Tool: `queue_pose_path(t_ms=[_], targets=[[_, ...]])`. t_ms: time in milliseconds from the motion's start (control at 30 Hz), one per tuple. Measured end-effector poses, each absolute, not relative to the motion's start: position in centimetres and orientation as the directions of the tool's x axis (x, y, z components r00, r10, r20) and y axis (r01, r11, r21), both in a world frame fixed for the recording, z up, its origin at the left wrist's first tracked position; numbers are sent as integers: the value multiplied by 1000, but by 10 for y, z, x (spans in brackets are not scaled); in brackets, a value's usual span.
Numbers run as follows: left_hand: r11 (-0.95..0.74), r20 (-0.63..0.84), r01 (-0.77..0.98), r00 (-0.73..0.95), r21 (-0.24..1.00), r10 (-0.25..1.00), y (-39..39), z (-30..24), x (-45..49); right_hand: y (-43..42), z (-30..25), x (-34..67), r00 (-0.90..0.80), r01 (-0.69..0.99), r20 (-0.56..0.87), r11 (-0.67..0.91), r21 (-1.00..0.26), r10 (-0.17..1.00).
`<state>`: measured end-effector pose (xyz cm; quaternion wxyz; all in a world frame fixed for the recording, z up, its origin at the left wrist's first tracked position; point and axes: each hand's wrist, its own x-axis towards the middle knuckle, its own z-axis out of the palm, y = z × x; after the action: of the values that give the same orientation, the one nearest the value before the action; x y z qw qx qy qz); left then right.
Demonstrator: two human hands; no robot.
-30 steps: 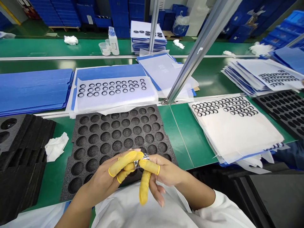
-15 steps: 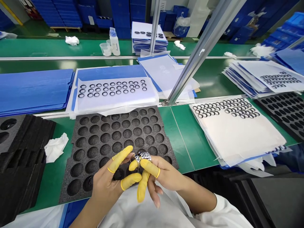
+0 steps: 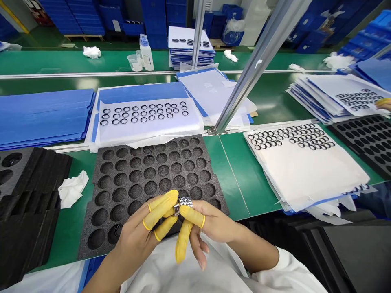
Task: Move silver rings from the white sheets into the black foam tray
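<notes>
Over the near edge of a dark foam tray (image 3: 142, 156), my right hand (image 3: 210, 221) is closed on a small stack of shiny, notched metal rings (image 3: 185, 201). Yellow finger cots cover some of its fingertips. My left hand (image 3: 137, 228), also in yellow finger cots, pinches the left end of that stack, where one ring (image 3: 176, 209) shows between the fingers. The inside of the stack is hidden by the fingers. Most round pockets of the tray look bare; a dark ring-like piece (image 3: 115, 232) sits in a pocket beside my left hand.
Sheets bearing rows of black rings (image 3: 143, 114) lie behind the tray. Another ring-covered stack of sheets (image 3: 308, 175) is at right, near a co-worker's gloved hand (image 3: 384, 103). Stacked foam trays (image 3: 30, 219) and a crumpled tissue (image 3: 72, 189) are at left. A metal post (image 3: 259, 69) slants across.
My left fingers, spread a moment ago, have closed on the left end of the ring stack. The loose-looking end ring now lines up with the others. A co-worker's hand has appeared at the right edge.
</notes>
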<state>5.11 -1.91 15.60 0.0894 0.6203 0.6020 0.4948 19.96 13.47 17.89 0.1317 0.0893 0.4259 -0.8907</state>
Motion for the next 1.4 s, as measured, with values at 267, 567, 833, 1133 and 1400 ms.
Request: queue_pose_path(t_ms=[267,567,833,1133,1400], targets=[[-306,514,649,-154,696,844,-15,157,50,133,179,201,-943,332,-273,-591,-735,-191],[-240,427,591,-199,770,882,-20,157,51,129,184,203,-962,272,-254,-489,-829,-104],[-144,258,393,-256,908,931,-26,163,56,123,180,205,-981,178,-187,-153,-972,48],[26,-4,41,-460,999,888,-16,155,69,124,167,208,-990,137,-131,113,-984,61],[-94,262,398,-392,913,882,-16,151,64,127,181,205,-970,215,-234,-218,-952,66]])
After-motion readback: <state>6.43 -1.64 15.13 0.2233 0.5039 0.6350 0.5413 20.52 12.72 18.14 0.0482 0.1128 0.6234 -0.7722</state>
